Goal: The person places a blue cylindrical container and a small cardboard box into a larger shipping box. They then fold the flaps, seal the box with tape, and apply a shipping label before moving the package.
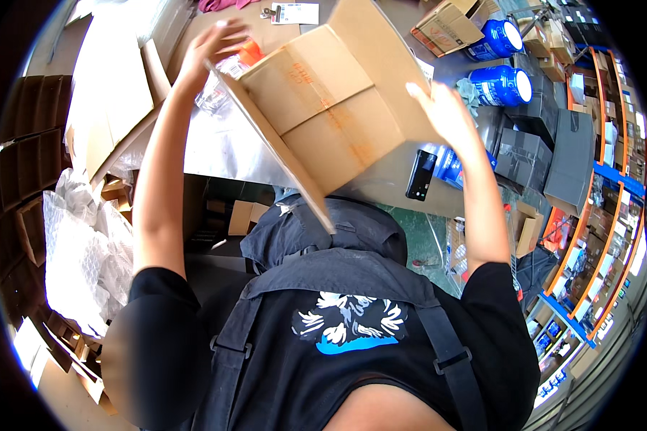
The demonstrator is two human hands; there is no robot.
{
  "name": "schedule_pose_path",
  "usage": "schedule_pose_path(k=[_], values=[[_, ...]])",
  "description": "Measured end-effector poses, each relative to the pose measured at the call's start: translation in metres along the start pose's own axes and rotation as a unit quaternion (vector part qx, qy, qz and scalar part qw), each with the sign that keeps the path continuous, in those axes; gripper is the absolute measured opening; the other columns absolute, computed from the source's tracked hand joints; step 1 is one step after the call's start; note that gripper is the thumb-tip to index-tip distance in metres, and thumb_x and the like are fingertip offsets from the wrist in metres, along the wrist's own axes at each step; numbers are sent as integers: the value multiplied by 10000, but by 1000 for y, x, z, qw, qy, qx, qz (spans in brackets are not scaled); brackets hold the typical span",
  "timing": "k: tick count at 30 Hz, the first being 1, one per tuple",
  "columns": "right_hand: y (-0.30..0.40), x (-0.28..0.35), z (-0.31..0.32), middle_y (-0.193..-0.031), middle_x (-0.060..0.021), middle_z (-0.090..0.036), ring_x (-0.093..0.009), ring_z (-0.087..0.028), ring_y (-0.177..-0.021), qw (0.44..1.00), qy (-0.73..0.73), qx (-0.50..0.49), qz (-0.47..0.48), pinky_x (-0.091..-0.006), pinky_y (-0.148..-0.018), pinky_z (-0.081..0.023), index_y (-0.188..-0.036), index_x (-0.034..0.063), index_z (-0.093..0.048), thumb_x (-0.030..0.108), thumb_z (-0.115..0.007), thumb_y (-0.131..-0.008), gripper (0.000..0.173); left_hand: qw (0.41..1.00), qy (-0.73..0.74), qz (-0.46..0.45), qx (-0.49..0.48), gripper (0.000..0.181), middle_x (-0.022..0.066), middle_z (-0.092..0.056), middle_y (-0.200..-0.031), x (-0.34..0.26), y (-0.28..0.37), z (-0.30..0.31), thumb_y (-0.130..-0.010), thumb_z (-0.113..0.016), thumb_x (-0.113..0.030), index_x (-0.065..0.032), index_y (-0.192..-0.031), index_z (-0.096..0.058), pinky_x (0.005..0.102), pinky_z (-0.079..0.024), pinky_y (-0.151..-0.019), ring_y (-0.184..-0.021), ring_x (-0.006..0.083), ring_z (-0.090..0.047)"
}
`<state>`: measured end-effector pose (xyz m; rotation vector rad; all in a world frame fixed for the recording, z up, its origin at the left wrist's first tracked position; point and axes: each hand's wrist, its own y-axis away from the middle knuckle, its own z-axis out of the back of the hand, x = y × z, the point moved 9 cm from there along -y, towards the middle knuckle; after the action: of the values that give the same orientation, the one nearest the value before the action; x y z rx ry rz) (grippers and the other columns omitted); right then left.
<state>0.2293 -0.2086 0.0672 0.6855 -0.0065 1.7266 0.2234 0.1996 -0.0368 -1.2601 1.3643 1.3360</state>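
Observation:
An open cardboard box (339,108) is tilted over the metal worktable (215,153), its taped inside bottom facing me. My right hand (445,116) grips its right wall, thumb on the inner side and fingers hidden behind. My left hand (213,48), blurred, is raised at the box's upper left corner with its fingers apart and nothing in them. Below that hand lies a clear plastic package (221,81) with a label, next to an orange item (251,52). Under my right forearm sits a blue printed package (453,167), partly covered, beside a black smartphone (421,175).
Two blue tubs with white lids (500,86) and a small carton (447,27) stand at the table's right. Grey boxes (523,156) are stacked beyond. Bubble wrap (86,253) hangs at left below cardboard sheets (113,97). Loaded shelving (598,215) runs along the right.

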Motion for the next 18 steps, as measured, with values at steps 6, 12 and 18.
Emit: schedule_pose_path(k=[6, 12, 18], values=[[55, -14, -30, -725, -302, -619, -477, -649, -773, 996, -75, -40, 7, -497, -650, -494, -972, -67, -585, 358, -520, -1011, 432, 979, 68, -38, -190, 722, 151, -388, -1542, -5, 121, -29, -1022, -322, -569, -28, -1500, -352, 426, -275, -1161, -1426, 284, -359], [71, 1, -33, -791, -319, -628, -480, -645, -846, 990, -136, 16, -8, -490, -730, -502, -1126, -27, -602, 403, -500, -1014, 456, 954, 247, 73, -152, 818, 114, -419, -1517, 25, 157, -90, -982, -385, -651, -39, -1520, -318, 398, -283, -1160, -1381, 276, -411], [0, -51, -86, -1398, -168, -532, -275, -495, -1314, 823, -565, 42, -29, -386, -1088, -372, -1444, 43, -443, 662, -280, -1003, 777, 898, 416, 75, -123, 769, 142, -297, -1586, 48, 133, -102, -1003, -370, -584, -69, -1559, -240, 450, -201, -1205, -1460, 316, -274]])
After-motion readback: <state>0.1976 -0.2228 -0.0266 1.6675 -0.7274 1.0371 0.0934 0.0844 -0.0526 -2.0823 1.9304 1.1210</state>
